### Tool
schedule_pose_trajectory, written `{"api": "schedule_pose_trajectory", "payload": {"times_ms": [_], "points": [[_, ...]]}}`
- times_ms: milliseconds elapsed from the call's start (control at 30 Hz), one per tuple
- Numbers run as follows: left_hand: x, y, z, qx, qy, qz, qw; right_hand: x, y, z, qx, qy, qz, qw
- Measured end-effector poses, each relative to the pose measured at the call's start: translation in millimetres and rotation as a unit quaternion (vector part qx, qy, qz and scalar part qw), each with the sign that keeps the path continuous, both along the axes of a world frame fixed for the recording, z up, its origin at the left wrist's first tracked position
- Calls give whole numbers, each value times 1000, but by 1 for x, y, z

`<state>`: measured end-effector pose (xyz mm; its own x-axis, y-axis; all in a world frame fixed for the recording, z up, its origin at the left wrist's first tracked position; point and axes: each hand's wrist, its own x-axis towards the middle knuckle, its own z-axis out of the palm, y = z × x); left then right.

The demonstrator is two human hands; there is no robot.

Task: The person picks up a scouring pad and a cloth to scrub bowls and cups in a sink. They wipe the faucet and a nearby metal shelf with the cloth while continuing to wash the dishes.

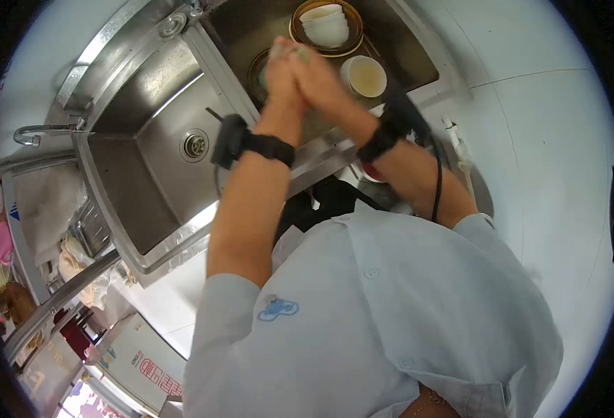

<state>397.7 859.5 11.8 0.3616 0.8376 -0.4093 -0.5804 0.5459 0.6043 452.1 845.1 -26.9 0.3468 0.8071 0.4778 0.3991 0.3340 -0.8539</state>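
My left hand (280, 78) and my right hand (315, 75) are pressed together over the right-hand sink basin (408, 59). Their fingers are closed against each other and slightly blurred. A small greenish patch shows near the fingertips, but I cannot make out what is between the palms. Just right of my right hand stands a white bowl (364, 76) with pale yellowish liquid in it. Beyond the hands, stacked white bowls (326, 31) sit in a brown round dish (355, 43). Part of another round dish (254, 75) shows beside my left hand.
A second steel basin (160, 164) with a drain (195, 145) lies to the left, with a curved faucet (32, 132) at its outer edge. A metal rail (66, 296) and a printed box (143, 362) are at lower left. Dark straps with devices and cables are on both wrists.
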Motion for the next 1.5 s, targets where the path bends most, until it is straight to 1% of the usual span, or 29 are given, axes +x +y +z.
{"api": "schedule_pose_trajectory", "payload": {"times_ms": [133,167,200,233,300,333,367,433,467,533,600,633,700,733,767,800,833,867,933,1000,1100,1167,1200,1267,1300,1400,1433,1467,1500], "points": [[-31,36,-41,33,-149,-36,988,-42,-14,46,100,-78,-81,989],[-30,20,-38,199,14,-71,977,-22,-8,60,-89,-175,-50,979],[-26,0,-16,127,-17,-77,989,-1,-1,66,-273,-264,-18,925],[-22,-19,8,52,-48,-76,995,19,11,46,-271,-266,-22,925],[-23,-26,10,102,-18,-86,991,38,26,1,-261,-34,-5,965],[-23,-27,22,15,-30,-58,998,36,28,-8,-254,42,-3,966],[-21,-9,-1,13,-37,-57,998,7,21,-4,-119,69,1,991],[-18,27,-57,181,-66,-17,981,-39,-2,4,13,96,4,995],[-21,28,-53,235,-77,-2,969,-55,-9,15,67,-38,-63,995],[-25,14,-27,105,-59,-21,993,-49,0,33,138,-173,-125,967],[-27,-9,7,-28,-41,-42,998,4,11,41,-196,-316,-66,926],[-20,-15,-2,5,-61,-59,996,46,24,-2,-201,-176,-26,963],[-20,-14,3,6,-114,-74,991,84,27,-13,-240,-208,3,948],[-17,-12,4,-5,-163,-92,982,78,10,15,-271,-378,-12,885],[-15,-5,-3,3,-168,-87,982,75,10,18,-263,-385,-11,885],[-13,2,-16,57,-168,-86,980,71,13,15,-287,98,-30,952],[-11,7,-24,108,-165,-86,977,70,13,12,-247,559,-39,790],[-11,5,-16,109,-166,-83,977,71,10,18,-248,558,-37,791],[-10,-2,-5,11,-99,-53,994,74,6,27,-339,606,-29,719],[-4,4,-11,-7,-55,-29,998,77,2,24,-325,619,49,713],[0,19,-25,-29,64,-46,996,63,-8,40,-280,575,175,749],[7,30,-38,-120,47,5,992,57,-13,42,-307,222,173,909],[10,31,-41,-122,51,5,991,51,-17,44,-308,227,173,908],[14,36,-41,-127,-77,-12,989,36,-20,48,-181,-160,95,966],[12,42,-57,-162,-69,-38,984,27,-17,39,-55,-210,44,975],[31,14,-7,-101,-46,16,994,48,10,17,-201,-111,-18,973],[42,8,-28,17,-18,4,1000,81,30,-24,-230,-319,-11,920],[49,5,-28,16,-15,1,1000,91,37,-32,-232,-315,-13,920],[54,5,-27,39,-1,6,999,97,42,-35,-280,-120,-17,952]]}}
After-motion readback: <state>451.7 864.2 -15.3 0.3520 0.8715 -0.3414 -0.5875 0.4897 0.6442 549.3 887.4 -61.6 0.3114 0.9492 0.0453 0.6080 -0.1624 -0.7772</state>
